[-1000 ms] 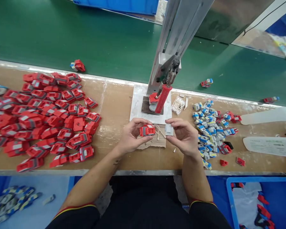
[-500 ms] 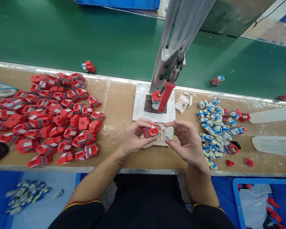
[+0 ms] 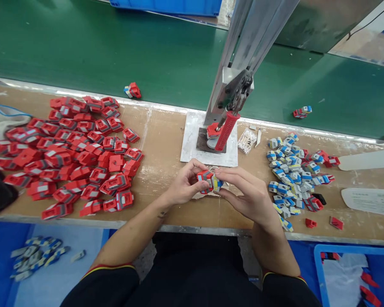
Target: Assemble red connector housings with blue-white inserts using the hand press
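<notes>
While both hands, left hand (image 3: 184,187) and right hand (image 3: 246,194), pinch the red housing (image 3: 204,176) against the grey insert (image 3: 216,182), any skew could jam them.

red housing (image 3: 204,176), grey-blue-yellow insert (image 3: 216,182); green belt (image 3: 115,55).

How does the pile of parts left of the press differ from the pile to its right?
The left pile is almost wholly red; the right pile is mostly grey, blue and white pieces, with some red. The left pile is larger and spreads wider than the right pile. Left-pile parts look bigger than right-pile parts. Both lie loose on the brown bench, beside the press.
</notes>
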### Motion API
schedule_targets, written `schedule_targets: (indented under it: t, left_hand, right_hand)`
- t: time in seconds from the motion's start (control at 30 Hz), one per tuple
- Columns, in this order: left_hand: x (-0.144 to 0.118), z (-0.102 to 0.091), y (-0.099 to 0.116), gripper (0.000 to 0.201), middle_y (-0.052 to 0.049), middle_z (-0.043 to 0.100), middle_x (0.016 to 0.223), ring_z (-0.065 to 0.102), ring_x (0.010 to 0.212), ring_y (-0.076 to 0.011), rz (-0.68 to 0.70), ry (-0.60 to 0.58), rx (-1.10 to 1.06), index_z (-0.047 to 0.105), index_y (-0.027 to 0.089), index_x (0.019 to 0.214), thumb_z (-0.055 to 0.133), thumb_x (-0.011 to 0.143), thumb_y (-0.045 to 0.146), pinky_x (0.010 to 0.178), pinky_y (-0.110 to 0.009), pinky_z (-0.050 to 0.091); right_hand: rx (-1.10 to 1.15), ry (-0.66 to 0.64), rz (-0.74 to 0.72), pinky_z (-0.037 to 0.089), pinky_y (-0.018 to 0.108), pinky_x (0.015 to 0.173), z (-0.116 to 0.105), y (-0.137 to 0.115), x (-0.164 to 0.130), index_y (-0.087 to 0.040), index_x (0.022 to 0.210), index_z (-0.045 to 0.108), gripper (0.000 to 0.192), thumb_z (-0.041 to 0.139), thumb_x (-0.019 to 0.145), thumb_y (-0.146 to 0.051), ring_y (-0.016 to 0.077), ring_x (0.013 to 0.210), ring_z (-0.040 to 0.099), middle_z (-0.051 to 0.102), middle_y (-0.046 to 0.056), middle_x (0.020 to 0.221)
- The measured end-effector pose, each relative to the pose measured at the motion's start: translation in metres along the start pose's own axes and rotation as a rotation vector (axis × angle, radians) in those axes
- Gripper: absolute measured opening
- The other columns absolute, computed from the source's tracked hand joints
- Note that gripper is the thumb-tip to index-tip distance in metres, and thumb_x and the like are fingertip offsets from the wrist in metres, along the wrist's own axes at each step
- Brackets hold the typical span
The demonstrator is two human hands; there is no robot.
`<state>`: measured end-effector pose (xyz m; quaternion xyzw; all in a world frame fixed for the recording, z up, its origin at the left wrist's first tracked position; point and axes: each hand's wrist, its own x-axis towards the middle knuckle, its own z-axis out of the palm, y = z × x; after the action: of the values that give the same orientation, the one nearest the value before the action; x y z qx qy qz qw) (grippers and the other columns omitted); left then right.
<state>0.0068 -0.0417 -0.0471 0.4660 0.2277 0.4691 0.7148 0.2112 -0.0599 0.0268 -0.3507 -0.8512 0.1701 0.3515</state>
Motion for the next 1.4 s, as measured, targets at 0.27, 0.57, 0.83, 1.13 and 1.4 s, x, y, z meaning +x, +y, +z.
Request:
schedule_targets:
  t: [0.27, 0.57, 0.83, 1.13, 1.4]
  left_hand:
    - [0.000, 0.000, 0.000, 0.038, -0.002, 0.076, 0.086, 0.070, 0.065, -0.0096, 0.050, -0.032, 0.034, 0.056, 0.019, 0.102, 0.081, 0.092, 0.045, 0.054, -0.016, 0.052]
    - [0.000, -0.001, 0.003, 0.059, -0.004, 0.080, 0.090, 0.073, 0.063, -0.0123, 0.081, 0.074, 0.074, 0.048, 0.022, 0.117, 0.084, 0.085, 0.057, 0.056, -0.019, 0.055]
    - [-0.003, -0.003, 0.000, 0.048, -0.014, 0.081, 0.116, 0.081, 0.099, -0.0208, 0.221, 0.108, 0.123, 0.064, 0.017, 0.108, 0.094, 0.078, 0.038, 0.083, -0.027, 0.065]
    - [-0.002, -0.001, 0.003, 0.026, -0.011, 0.075, 0.122, 0.075, 0.113, -0.0212, 0.460, 0.145, 0.251, 0.076, 0.023, 0.117, 0.078, 0.095, 0.036, 0.094, -0.033, 0.063]
    - [-0.005, 0.002, -0.002, 0.034, -0.013, 0.077, 0.117, 0.077, 0.107, -0.0221, 0.466, 0.155, 0.318, 0.075, 0.021, 0.123, 0.079, 0.094, 0.040, 0.089, -0.032, 0.064]
  right_hand:
    - [0.046, -0.040, -0.020, 0.069, 0.034, 0.086, -0.004, 0.003, 0.003, -0.028, 0.129, 0.071, 0.037, 0.077, 0.093, -0.018, 0.0239, 0.101, 0.081, 0.082, 0.007, 0.113]
    - [-0.146, 0.282, -0.060, 0.071, 0.036, 0.074, 0.028, -0.001, -0.005, -0.027, 0.128, 0.068, 0.037, 0.078, 0.094, -0.020, 0.0236, 0.088, 0.081, 0.083, 0.007, 0.101]
    - [-0.165, 0.452, -0.041, 0.071, 0.035, 0.069, 0.050, -0.004, -0.010, -0.027, 0.128, 0.068, 0.046, 0.086, 0.086, -0.017, 0.0234, 0.083, 0.081, 0.081, 0.007, 0.095]
    - [-0.172, 0.503, -0.026, 0.071, 0.037, 0.070, 0.051, -0.007, -0.010, -0.031, 0.136, 0.066, 0.064, 0.091, 0.079, -0.014, 0.0256, 0.084, 0.082, 0.082, 0.006, 0.099]
    - [-0.186, 0.522, -0.024, 0.070, 0.037, 0.065, 0.056, -0.006, -0.011, -0.032, 0.135, 0.067, 0.063, 0.091, 0.079, -0.015, 0.0262, 0.081, 0.082, 0.082, 0.006, 0.095]
